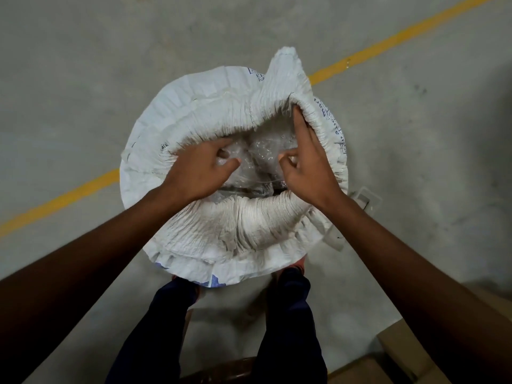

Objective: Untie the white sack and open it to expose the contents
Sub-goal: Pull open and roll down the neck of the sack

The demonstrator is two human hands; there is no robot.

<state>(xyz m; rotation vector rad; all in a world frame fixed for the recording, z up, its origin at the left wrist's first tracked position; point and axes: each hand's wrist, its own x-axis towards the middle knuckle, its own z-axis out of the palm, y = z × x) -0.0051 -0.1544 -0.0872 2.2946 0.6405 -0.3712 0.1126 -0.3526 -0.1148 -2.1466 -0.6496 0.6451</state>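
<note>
Your white sack (221,112) stands on the floor (83,79) between your feet, mouth rolled wide, both hands in it: left hand (199,173) and right hand (307,164) fingers pinching the clear liner (263,151), so peel it apart evenly

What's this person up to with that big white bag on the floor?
A person stands over a white woven sack on a concrete floor. Its mouth is already spread open, the crinkled rim folded outward. Both hands reach inside: the left hand and right hand are picking at a clear plastic liner that covers the contents. What lies beneath the liner cannot be made out.
</note>
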